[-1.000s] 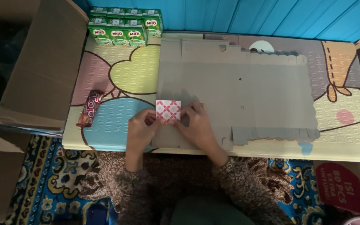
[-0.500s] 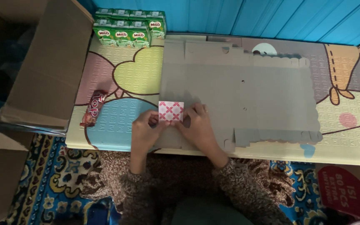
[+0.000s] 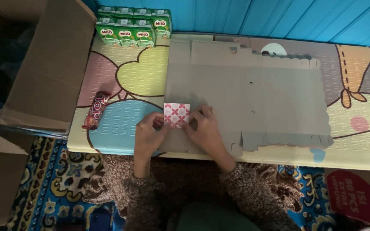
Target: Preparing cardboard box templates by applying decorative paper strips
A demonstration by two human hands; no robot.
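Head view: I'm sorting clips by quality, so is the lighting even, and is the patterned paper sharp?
Head view: mat top evenly lit, lower edge dim; patterned paper fairly sharp between left hand and right hand; soft shadows, no glare.

Both hands, left (image 3: 148,134) and right (image 3: 204,130), on a red-patterned paper square (image 3: 177,114) atop grey flattened cardboard (image 3: 253,94).

1. Green cartons (image 3: 133,26) are standing in rows at the mat's (image 3: 125,72) far edge.
2. A red snack bar (image 3: 96,111) is lying near the mat's left edge.
3. A cardboard box (image 3: 50,68) is sitting left of the mat.
4. A patterned rug (image 3: 43,184) is lying beneath.
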